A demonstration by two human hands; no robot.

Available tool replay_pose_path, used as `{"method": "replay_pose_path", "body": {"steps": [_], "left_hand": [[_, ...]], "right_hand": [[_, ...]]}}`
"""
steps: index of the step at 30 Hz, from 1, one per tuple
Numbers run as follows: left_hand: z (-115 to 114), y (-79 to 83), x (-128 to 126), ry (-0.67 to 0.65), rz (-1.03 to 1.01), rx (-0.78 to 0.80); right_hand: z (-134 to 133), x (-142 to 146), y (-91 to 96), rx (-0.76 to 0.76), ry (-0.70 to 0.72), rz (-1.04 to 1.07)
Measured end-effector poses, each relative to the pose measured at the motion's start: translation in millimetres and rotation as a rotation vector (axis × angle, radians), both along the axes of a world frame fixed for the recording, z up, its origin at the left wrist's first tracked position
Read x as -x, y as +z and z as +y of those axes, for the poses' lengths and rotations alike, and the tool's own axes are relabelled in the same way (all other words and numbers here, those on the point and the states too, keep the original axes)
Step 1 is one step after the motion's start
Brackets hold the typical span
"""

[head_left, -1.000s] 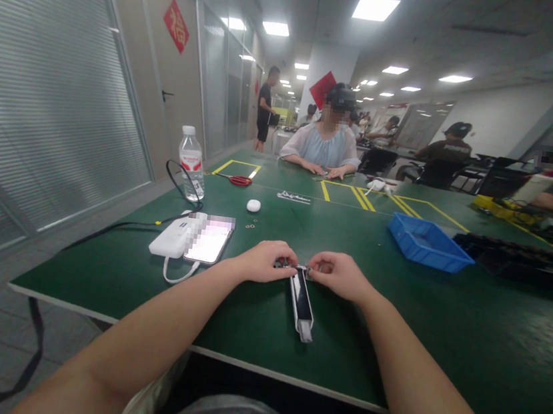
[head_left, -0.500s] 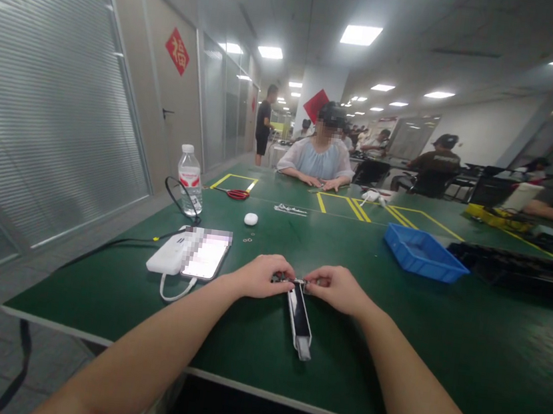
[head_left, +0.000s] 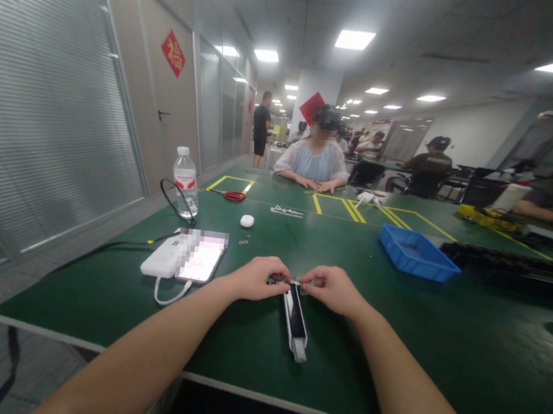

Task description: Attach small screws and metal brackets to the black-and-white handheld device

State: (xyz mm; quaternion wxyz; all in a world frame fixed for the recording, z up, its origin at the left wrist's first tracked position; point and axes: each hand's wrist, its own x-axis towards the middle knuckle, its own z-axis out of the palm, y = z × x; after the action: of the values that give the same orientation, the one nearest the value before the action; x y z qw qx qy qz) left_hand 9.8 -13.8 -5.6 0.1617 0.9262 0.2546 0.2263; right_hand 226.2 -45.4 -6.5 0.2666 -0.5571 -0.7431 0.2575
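My left hand [head_left: 256,277] and my right hand [head_left: 332,289] rest on the green table [head_left: 440,348], both pinched around a small dark and metallic part [head_left: 292,281] held between them. The part sits at the far end of a long narrow white tray with a black inside [head_left: 296,318], which lies on the table pointing toward me. Fingers of both hands are curled, and what exactly they grip is too small to name.
A phone [head_left: 202,257] on a white power bank [head_left: 161,261] with a cable lies left. A water bottle [head_left: 185,181], red scissors [head_left: 234,196], a white round object [head_left: 247,220] and a blue bin [head_left: 418,254] stand farther off. A person [head_left: 317,158] sits opposite; others work behind.
The head view has tilted a little, so everything sits lower in the picture. Both hands stay pinched at the end of the tray with hardly any movement.
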Motion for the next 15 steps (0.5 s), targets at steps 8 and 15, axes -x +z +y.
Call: {"method": "replay_pose_path", "body": {"steps": [8,15], "left_hand": [[0.2,0.0,-0.5,0.008,0.010,0.012],[-3.1,4.1,-1.0,0.007,0.019,0.021]], "right_hand": [[0.4,0.6,-0.5,-0.037,0.047,0.071],[1.0,0.7,-2.7,-0.037,0.060,0.083]]}}
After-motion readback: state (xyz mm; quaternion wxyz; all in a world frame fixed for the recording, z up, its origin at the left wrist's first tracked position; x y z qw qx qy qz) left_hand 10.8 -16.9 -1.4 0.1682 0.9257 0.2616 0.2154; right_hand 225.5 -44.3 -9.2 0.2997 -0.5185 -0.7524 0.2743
